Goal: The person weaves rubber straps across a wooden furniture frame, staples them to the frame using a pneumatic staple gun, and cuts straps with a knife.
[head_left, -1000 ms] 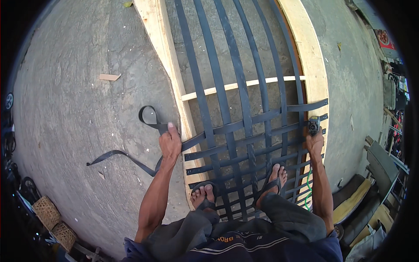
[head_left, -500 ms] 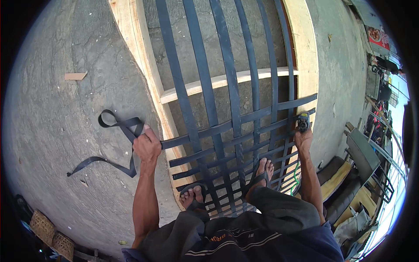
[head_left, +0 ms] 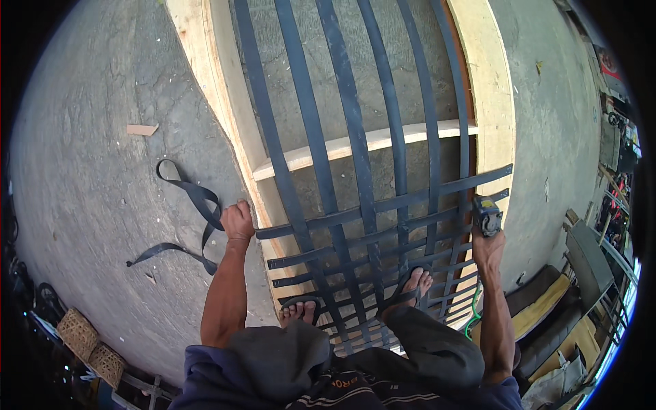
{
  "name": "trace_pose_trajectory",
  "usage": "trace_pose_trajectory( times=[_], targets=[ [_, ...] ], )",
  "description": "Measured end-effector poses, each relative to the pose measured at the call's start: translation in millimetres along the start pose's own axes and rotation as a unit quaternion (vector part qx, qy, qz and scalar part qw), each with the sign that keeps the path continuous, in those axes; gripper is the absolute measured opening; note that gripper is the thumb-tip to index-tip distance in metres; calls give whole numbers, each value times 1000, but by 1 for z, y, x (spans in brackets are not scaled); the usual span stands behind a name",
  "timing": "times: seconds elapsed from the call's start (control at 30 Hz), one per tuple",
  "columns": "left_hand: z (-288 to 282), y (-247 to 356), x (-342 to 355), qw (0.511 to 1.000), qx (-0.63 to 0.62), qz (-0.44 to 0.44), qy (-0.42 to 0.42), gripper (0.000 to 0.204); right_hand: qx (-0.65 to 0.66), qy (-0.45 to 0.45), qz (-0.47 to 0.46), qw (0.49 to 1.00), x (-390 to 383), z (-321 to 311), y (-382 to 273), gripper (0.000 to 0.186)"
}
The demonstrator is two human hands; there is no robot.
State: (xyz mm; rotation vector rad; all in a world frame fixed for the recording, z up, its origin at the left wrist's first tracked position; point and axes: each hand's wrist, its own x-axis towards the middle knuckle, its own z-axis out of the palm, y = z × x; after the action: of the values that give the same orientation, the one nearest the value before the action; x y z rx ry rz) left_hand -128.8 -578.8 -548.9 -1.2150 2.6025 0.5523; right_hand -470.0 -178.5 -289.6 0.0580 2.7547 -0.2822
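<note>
My left hand (head_left: 237, 220) is closed on a dark elastic webbing strap (head_left: 335, 219) beside the left rail of a pale wooden frame (head_left: 493, 89). From there the strap runs across the frame, woven through several lengthwise straps (head_left: 313, 130), to its end on the right rail. Its loose tail (head_left: 198, 195) curls on the floor left of my hand. My right hand (head_left: 489, 247) grips a black and yellow staple gun (head_left: 486, 213) over the right rail, close to the strap ends. The gun's nose is hidden.
A pale crossbar (head_left: 369, 141) spans the frame. My sandalled feet (head_left: 418, 281) stand among the woven straps. A green hose (head_left: 473, 311) lies by the right rail. Cushions and boards (head_left: 540, 307) are piled at right; woven baskets (head_left: 78, 333) sit lower left. A flat tan scrap (head_left: 142, 129) lies on the floor.
My left hand has moved right, closer to the left rail, with the strap still in it. The staple gun appears tilted differently in my right hand. The whole view has shifted slightly.
</note>
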Motion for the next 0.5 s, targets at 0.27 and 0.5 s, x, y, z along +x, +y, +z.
trace_pose_trajectory(
  times=[0.27,0.5],
  targets=[
    [22,-10,1,996,-27,64,49,20,9,-444,-324,835,-117,68,-168,56],
    [27,24,1,980,-180,-5,85,19,-97,-434,-381,811,-138,105,-230,55]
  ],
)
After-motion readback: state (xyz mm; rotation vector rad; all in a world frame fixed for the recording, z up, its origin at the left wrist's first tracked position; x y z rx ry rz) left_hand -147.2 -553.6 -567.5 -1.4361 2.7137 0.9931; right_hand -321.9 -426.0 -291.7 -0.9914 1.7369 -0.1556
